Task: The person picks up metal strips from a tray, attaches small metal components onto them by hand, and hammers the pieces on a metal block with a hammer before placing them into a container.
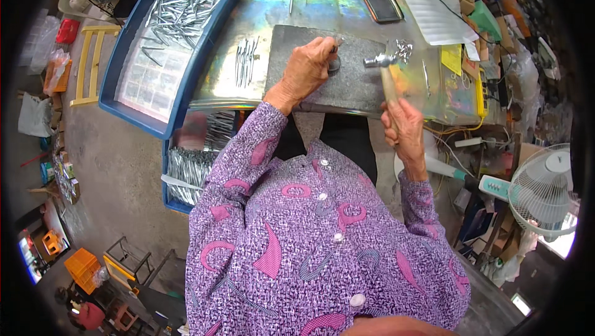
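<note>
My left hand [308,68] is closed over a dark flat plate [356,88] on the table. Its fingers pinch something small, mostly hidden by the hand; a small round grey metal piece [334,63] shows beside them. My right hand [405,126] is wrapped round the wooden handle of a hammer [389,85]. The hammer's metal head [379,61] is above the plate's right part. Several thin metal rods [246,63] lie side by side left of the plate. A heap of small shiny metal pieces [403,49] lies just beyond the hammer head.
At the left, a blue tray [176,110] holds many metal rods; another blue crate [166,181] of rods stands below it. A dark shallow tray [382,6] and white foam sheet [437,10] lie at the back right. A fan [544,181] stands at right.
</note>
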Demonstrator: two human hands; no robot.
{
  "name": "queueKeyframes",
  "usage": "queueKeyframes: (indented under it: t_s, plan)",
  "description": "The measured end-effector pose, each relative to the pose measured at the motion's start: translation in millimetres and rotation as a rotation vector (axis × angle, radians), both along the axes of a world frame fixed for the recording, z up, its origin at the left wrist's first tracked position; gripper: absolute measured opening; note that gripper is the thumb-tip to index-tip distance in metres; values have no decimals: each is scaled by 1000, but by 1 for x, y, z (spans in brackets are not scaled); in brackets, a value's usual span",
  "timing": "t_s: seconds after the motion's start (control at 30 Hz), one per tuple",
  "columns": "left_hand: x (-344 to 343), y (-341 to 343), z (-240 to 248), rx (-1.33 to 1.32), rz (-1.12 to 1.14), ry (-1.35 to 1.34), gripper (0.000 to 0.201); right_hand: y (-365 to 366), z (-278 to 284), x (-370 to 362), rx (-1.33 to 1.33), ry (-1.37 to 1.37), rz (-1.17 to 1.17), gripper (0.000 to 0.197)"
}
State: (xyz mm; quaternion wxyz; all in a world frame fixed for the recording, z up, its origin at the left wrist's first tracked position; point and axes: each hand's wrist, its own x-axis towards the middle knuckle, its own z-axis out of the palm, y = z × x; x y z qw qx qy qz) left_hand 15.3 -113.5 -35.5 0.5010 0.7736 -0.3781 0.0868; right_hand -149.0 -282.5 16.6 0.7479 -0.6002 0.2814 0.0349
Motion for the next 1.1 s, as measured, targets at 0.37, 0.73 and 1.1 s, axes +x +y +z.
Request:
queueKeyframes:
  t_s: [0.37,0.73,1.1]
  plan:
    - [1,1,1,57,27,-56,14,8,82,32,-1091,-556,314,27]
    - [1,0,2,66,24,-68,15,12,123,44,-1361,-674,374,22]
    - [1,2,0,70,39,-67,15,10,95,41,-1413,-596,433,16]
